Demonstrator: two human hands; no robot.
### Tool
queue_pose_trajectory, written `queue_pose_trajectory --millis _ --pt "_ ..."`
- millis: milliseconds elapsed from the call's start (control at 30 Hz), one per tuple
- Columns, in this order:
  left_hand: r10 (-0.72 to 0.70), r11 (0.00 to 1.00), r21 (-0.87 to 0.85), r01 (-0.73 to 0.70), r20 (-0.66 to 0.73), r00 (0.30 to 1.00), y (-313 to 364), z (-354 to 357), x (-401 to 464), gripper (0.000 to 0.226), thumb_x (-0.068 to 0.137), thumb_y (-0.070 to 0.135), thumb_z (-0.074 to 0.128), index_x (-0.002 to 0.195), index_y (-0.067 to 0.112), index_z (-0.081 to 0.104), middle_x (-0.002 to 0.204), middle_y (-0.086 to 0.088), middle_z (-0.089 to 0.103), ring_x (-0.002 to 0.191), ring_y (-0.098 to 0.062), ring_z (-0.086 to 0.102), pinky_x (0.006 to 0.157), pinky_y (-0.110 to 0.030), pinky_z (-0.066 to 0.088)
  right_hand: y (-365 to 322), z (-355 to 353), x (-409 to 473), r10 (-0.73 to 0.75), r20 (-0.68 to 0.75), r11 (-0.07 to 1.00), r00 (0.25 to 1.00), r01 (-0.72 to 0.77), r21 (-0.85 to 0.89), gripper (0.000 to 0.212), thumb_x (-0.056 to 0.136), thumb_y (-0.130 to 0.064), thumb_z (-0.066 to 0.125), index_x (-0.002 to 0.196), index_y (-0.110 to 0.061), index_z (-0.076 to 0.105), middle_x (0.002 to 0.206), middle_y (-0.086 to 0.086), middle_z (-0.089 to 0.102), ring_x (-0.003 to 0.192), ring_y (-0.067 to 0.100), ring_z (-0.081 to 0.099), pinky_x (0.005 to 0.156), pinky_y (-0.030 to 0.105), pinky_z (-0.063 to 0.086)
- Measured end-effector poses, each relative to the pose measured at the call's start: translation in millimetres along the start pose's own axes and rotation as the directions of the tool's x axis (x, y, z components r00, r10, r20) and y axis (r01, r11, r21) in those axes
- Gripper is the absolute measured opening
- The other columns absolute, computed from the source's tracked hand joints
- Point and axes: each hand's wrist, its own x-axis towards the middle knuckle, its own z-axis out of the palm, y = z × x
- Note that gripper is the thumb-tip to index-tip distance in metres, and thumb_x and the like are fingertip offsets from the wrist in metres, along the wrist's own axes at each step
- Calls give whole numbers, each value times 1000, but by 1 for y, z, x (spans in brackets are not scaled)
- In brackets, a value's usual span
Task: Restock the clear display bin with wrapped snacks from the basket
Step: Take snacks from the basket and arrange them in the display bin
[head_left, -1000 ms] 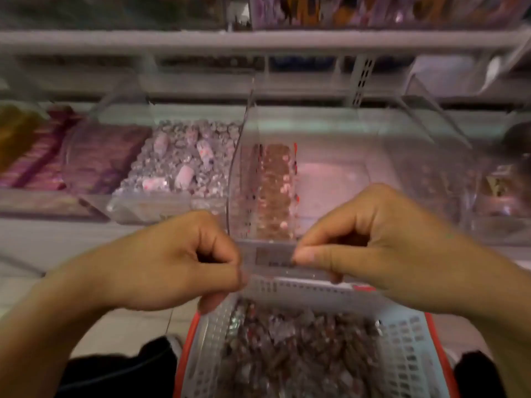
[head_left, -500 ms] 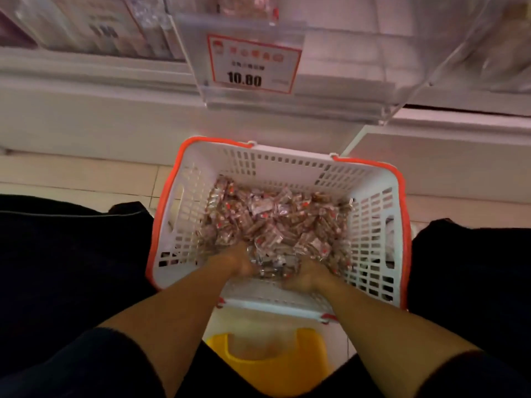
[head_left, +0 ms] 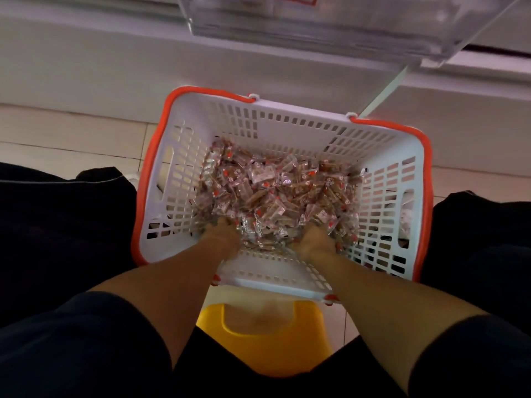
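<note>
A white slotted basket [head_left: 287, 122] with an orange rim stands on the floor between my knees. Its bottom is covered by a heap of small wrapped snacks [head_left: 275, 188], clear wrappers with brown and red contents. My left hand [head_left: 222, 237] is dug into the near left of the heap and my right hand [head_left: 314, 239] into the near right. The wrappers bury the fingers of both hands, so their grip is hidden. A mound of snacks lies between the two hands. The clear display bin [head_left: 330, 27] juts out at the top, above the basket.
A yellow stool [head_left: 267, 349] sits under me, behind the basket's near wall. My dark-trousered legs [head_left: 57, 225] flank the basket on both sides. The white shelf base [head_left: 86, 61] runs along the back, with beige floor tiles [head_left: 71, 139] in front of it.
A second ago both hands were pinching the label strip at the bin's front. They dropped into the basket, and since half a second ago have spread slightly wider in the heap.
</note>
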Motion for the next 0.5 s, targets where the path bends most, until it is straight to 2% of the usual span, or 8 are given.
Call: queue_pose_trajectory --millis 67,100,167,233,267,333,433,500 --pt "-31 999 41 32 -4 999 2 -2 -1 54 96 22 56 147 15 40 158 -11 26 147 -40 10 113 -52 32 3 -5 4 8 40 996 999 -11 88 49 79 -43 78 110 -8 65 125 16 59 109 32 59 92 42 54" --pt "-50 998 30 51 -14 999 1 -2 0 54 94 20 58 146 14 42 155 -12 31 146 -39 17 111 -51 36 4 -7 5 29 56 992 998 -36 125 51 77 -42 80 112 -8 65 127 17 58 112 33 57 95 42 53" --pt "-72 997 -16 71 -37 997 -1 -3 2 47 91 17 63 137 14 53 141 -12 50 132 -33 46 102 -45 48 5 -10 5 77 96 988 992 -89 129 57 74 -41 83 115 -8 63 129 20 56 116 34 56 95 39 53" --pt "-103 992 -84 97 -69 992 -3 -5 2 33 92 15 59 125 13 62 127 -10 62 117 -28 60 95 -40 53 6 -13 4 103 129 989 986 -115 95 46 74 -38 83 102 -8 63 103 15 64 91 27 63 72 32 56" --pt "-121 989 -91 113 -84 989 -3 -6 3 30 94 15 56 122 12 64 125 -10 64 115 -28 61 93 -39 52 5 -15 4 107 134 989 985 -119 83 37 75 -38 81 88 -9 62 85 10 64 74 21 61 57 26 51" --pt "-122 991 -60 116 -113 986 0 -10 0 29 96 16 52 122 12 64 128 -10 62 120 -28 57 94 -40 49 3 -21 3 107 145 991 984 -117 58 32 81 -36 77 73 -9 61 66 4 58 56 15 55 43 21 40" --pt "-67 996 58 73 -100 993 1 -11 1 36 98 27 50 131 16 57 138 -9 54 130 -30 44 104 -44 39 0 -32 2 90 194 990 977 -110 91 25 86 -27 76 84 -3 71 72 7 69 58 15 65 55 26 56" --pt "1 998 64 0 -22 1000 -2 -19 -1 36 99 26 50 131 11 57 135 -11 55 127 -30 48 106 -44 41 -1 -42 2 108 177 971 978 -142 194 21 85 -19 78 89 0 73 78 10 73 63 17 69 63 30 60"
